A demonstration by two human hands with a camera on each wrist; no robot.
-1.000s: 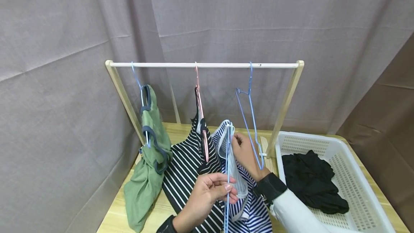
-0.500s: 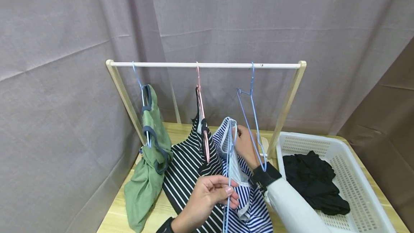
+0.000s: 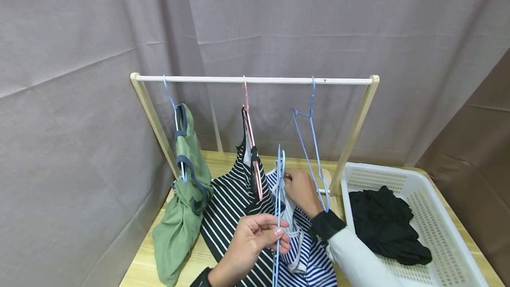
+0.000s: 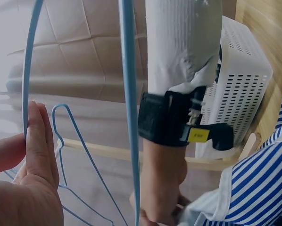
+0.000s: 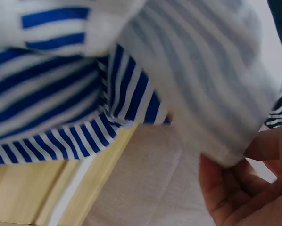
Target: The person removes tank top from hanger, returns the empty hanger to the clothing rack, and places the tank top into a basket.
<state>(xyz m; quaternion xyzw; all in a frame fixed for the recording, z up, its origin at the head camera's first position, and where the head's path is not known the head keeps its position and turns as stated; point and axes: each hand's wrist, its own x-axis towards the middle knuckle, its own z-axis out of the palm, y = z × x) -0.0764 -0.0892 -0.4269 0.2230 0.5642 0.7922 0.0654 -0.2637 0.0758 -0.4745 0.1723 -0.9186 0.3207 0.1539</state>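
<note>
Fingers (image 3: 276, 234) of the left hand (image 3: 253, 243) are nearly closed, pinching a light-blue hanger (image 3: 277, 189) against the thumb in the head view. Between one and two o'clock from there, the right hand (image 3: 299, 189) reaches to the blue-and-white striped top (image 3: 316, 258), which lies behind and below the hanger; whether the hanger is inside it, I cannot tell. At eleven o'clock a black-and-white striped top (image 3: 225, 198) hangs from a pink hanger (image 3: 257, 176), at ten a green garment (image 3: 181, 220), at one a bare blue hanger (image 3: 316, 145), all under the white rod (image 3: 199, 79); towards three, a white basket (image 3: 426, 216) holds black cloth (image 3: 388, 225). In the left wrist view, the left hand grips one side of the light-blue hanger at eight o'clock; the basket sits at two. In the right wrist view, the right hand, at four o'clock, pinches the blue-and-white striped top's pale edge, its fingertips almost meeting.
</note>
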